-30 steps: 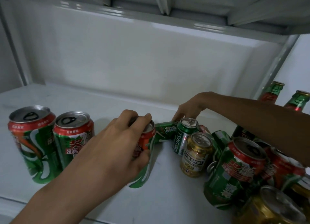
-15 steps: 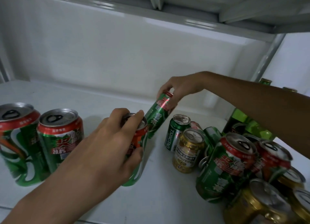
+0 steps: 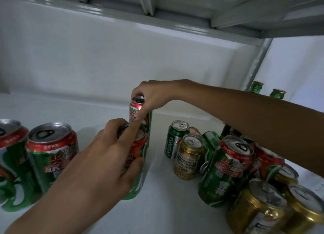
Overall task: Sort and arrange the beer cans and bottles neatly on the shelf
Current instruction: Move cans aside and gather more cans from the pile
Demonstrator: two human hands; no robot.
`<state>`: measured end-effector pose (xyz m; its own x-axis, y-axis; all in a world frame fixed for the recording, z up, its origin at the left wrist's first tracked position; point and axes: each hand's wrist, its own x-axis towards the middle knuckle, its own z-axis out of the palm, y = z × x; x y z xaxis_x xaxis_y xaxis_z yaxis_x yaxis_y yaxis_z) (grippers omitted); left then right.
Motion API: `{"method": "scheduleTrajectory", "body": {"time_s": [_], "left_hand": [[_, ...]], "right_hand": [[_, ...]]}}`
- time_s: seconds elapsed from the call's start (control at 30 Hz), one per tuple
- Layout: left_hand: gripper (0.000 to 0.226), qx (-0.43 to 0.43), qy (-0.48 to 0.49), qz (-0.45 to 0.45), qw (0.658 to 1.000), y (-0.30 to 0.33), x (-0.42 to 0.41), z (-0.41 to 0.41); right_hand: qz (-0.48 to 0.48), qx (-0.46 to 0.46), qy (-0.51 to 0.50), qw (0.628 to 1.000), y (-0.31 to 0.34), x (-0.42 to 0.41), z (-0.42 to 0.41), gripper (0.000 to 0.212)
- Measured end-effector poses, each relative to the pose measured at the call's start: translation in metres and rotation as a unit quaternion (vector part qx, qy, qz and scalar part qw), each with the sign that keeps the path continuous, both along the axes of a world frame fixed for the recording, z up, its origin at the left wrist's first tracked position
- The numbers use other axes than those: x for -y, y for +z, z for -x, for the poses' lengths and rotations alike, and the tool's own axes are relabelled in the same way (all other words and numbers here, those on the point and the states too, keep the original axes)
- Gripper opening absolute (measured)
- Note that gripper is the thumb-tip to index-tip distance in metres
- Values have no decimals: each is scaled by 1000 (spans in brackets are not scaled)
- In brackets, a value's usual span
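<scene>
My left hand [image 3: 105, 156] grips a red-and-green beer can [image 3: 138, 155] standing upright on the white shelf [image 3: 168, 204], fingers curled over its top and side. Directly behind it, my right hand [image 3: 152, 95] holds a second red-and-green can [image 3: 135, 109] by its rim, upright, just behind the first. Two matching cans [image 3: 50, 156] stand in a row at the left. On the right sits a jumble of cans: a green Tsingtao can [image 3: 173, 140], a gold can [image 3: 189, 158], more red-and-green cans [image 3: 228, 169] and gold cans [image 3: 259, 207].
Two green bottle tops [image 3: 256, 87] show behind my right forearm at the far right. The shelf's back wall [image 3: 105, 58] is close behind the cans, and the upper shelf's underside [image 3: 157, 4] hangs low overhead. A metal upright [image 3: 257, 62] stands at the right rear.
My right hand lifted a lying can from the pile, turned it upright and brought it left behind the can in my left hand. The left hand kept its grip in place.
</scene>
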<state>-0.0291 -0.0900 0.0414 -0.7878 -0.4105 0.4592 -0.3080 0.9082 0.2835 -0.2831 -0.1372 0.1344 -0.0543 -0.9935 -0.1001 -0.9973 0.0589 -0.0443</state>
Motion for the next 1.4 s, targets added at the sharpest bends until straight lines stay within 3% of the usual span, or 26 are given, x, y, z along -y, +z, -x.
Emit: {"method": "scheduleTrajectory", "body": {"time_s": [0.23,0.53,0.67,0.83,0.9,1.07,1.23,1.4], "left_hand": [[77,-9,-15,-15,1000,-2,5,-1],[62,-75,-11,-43,996,-9,7,3],[66,-73,-1,-41,996,-6,9,1],[61,-106,-9,-40,993,11,-1,5],[59,-117,-25,-41,992,20,-6,9],[52,-106,-81,12,991,43,-17,33],[46,-118,-72,24,990,81,4,59],[39,29,-126,19,991,100,4,106]], "right_hand": [[31,87,-26,995,-8,-21,3,65],[31,79,-29,996,-11,-28,-3,68],[8,78,-32,996,-9,-29,-6,73],[14,142,-53,988,7,-54,4,89],[40,174,-71,981,15,-70,16,85],[60,157,-120,978,21,-108,54,61],[28,129,-141,981,15,-121,70,44],[-79,-25,-157,984,20,-138,79,45]]}}
